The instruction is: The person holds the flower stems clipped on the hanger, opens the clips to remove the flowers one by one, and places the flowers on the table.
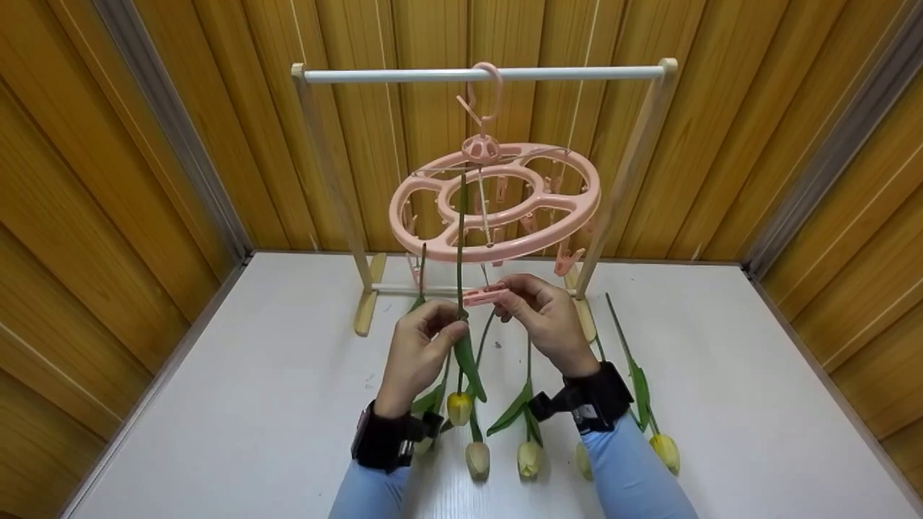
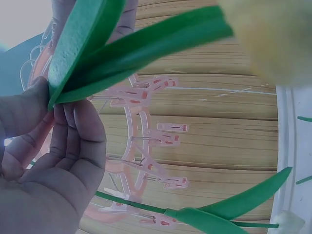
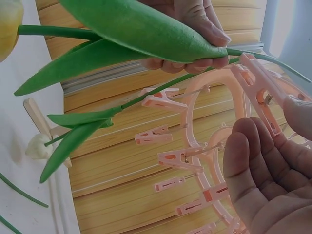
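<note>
My left hand (image 1: pixel 422 349) pinches a yellow artificial tulip (image 1: pixel 459 409) at the base of its green leaves (image 2: pixel 92 63). The flower points down and the stem (image 1: pixel 461 238) rises in front of the hanger. My right hand (image 1: pixel 551 328) holds a pink clothespin (image 1: pixel 483 295) between thumb and fingers. In the right wrist view the clothespin's tip meets the stem just above the leaves; I cannot tell whether it grips the stem. The pink oval clip hanger (image 1: pixel 533 245) is above both hands. Another tulip (image 2: pixel 204 219) hangs bloom-down at its left side.
A white rod (image 1: pixel 404 75) on a wooden stand (image 1: pixel 324 158) bears the hanger by its hook. Several pink clothespins (image 1: pixel 567 258) dangle from the ring. More tulips (image 1: pixel 529 459) lie on the white table (image 1: pixel 238 404), one (image 1: pixel 665 453) at the right. Wood-panelled walls enclose the back and sides.
</note>
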Available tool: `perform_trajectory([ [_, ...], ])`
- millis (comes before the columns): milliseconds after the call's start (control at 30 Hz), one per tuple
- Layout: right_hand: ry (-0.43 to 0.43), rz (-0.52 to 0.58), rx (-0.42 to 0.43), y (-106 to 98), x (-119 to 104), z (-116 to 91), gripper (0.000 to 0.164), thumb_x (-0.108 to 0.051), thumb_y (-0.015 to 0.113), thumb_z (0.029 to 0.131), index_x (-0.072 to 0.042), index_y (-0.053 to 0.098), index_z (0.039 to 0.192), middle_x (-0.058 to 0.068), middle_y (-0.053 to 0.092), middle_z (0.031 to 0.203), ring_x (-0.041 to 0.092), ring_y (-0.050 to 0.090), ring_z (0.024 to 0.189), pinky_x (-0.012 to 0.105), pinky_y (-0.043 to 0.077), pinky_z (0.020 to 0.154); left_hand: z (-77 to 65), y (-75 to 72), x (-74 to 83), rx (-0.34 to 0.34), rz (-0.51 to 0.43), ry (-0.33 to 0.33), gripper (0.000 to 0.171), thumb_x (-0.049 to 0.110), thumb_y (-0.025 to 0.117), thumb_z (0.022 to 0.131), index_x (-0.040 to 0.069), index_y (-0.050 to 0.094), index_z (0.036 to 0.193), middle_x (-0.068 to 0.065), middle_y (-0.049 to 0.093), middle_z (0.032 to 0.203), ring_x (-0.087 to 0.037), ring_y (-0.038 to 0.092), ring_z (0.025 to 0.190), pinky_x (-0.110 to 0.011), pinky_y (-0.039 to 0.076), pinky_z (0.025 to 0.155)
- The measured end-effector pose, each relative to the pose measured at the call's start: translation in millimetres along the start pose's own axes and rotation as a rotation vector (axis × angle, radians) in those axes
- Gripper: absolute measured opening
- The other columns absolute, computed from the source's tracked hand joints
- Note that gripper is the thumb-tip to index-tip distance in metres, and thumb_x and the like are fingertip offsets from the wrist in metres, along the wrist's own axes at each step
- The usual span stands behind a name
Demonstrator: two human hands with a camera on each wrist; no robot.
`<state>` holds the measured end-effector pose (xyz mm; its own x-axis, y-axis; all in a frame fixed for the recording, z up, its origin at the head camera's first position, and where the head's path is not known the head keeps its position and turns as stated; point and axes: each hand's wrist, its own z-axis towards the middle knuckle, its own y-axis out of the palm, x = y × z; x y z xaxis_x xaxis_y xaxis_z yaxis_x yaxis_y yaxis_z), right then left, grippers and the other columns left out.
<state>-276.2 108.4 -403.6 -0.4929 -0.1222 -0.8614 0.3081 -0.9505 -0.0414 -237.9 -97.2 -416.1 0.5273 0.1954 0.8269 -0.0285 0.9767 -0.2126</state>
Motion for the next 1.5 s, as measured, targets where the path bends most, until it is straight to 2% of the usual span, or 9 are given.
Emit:
perform_trajectory([
  [267, 0.004, 0.009, -0.002, -0.9, 3.3, -0.2, 0.023, -0.002, 0.061, 0.102, 0.012, 0.064, 0.121, 0.002, 0.074, 0.108, 0.014, 0.066, 0.084, 0.026, 0.056, 0.075, 0.1, -2.0, 0.2, -0.008, 0.012, -0.008, 0.011, 0.01, 0.073, 0.094, 0.0, 0.073, 0.1, -0.011, 0.071, 0.09, -0.016, 0.061, 0.076, -0.025, 0.051, 0.069],
  [633, 0.008, 0.01, -0.01, -1.3, 6.1, -1.1, 0.027, -0.003, 0.059, 0.103, 0.012, 0.063, 0.125, 0.02, 0.071, 0.119, 0.018, 0.066, 0.084, 0.027, 0.055, 0.077, -0.9, -6.7, -1.4, 0.011, 0.028, 0.005, 0.01, 0.007, 0.073, 0.094, 0.0, 0.072, 0.101, -0.011, 0.071, 0.089, -0.014, 0.06, 0.075, -0.024, 0.05, 0.068],
  [1000, 0.038, 0.028, 0.013, -3.8, 9.3, -1.0, 0.029, -0.001, 0.059, 0.103, 0.012, 0.06, 0.129, 0.014, 0.072, 0.12, 0.017, 0.068, 0.084, 0.025, 0.056, 0.076, -2.1, -12.2, 0.1, 0.04, 0.049, 0.011, 0.008, 0.003, 0.073, 0.094, 0.0, 0.073, 0.102, -0.011, 0.071, 0.092, -0.014, 0.06, 0.077, -0.024, 0.049, 0.069],
  [1233, 0.071, 0.054, 0.041, -4.9, 12.0, -0.5, 0.029, 0.0, 0.058, 0.103, 0.013, 0.061, 0.128, 0.005, 0.07, 0.096, 0.019, 0.068, 0.082, 0.026, 0.057, 0.073, -2.8, -14.0, 1.7, 0.052, 0.04, 0.019, 0.008, 0.001, 0.072, 0.094, -0.002, 0.073, 0.102, -0.012, 0.071, 0.093, -0.015, 0.059, 0.078, -0.024, 0.049, 0.07],
  [1333, 0.067, 0.052, 0.04, -6.4, 13.3, -0.4, 0.028, 0.0, 0.057, 0.104, 0.013, 0.061, 0.128, 0.007, 0.071, 0.101, 0.017, 0.067, 0.082, 0.026, 0.057, 0.073, -3.1, -15.0, 1.7, 0.056, 0.037, 0.023, 0.009, 0.002, 0.073, 0.094, -0.002, 0.073, 0.102, -0.012, 0.071, 0.094, -0.016, 0.061, 0.079, -0.024, 0.05, 0.072],
  [1500, 0.072, 0.038, 0.043, -9.3, 13.5, -2.2, 0.029, 0.002, 0.055, 0.104, 0.012, 0.06, 0.13, 0.018, 0.07, 0.108, 0.014, 0.067, 0.082, 0.026, 0.057, 0.074, -4.2, -16.8, 1.6, 0.061, 0.049, 0.031, 0.011, 0.006, 0.074, 0.095, 0.0, 0.074, 0.104, -0.01, 0.072, 0.095, -0.017, 0.063, 0.081, -0.025, 0.051, 0.073],
])
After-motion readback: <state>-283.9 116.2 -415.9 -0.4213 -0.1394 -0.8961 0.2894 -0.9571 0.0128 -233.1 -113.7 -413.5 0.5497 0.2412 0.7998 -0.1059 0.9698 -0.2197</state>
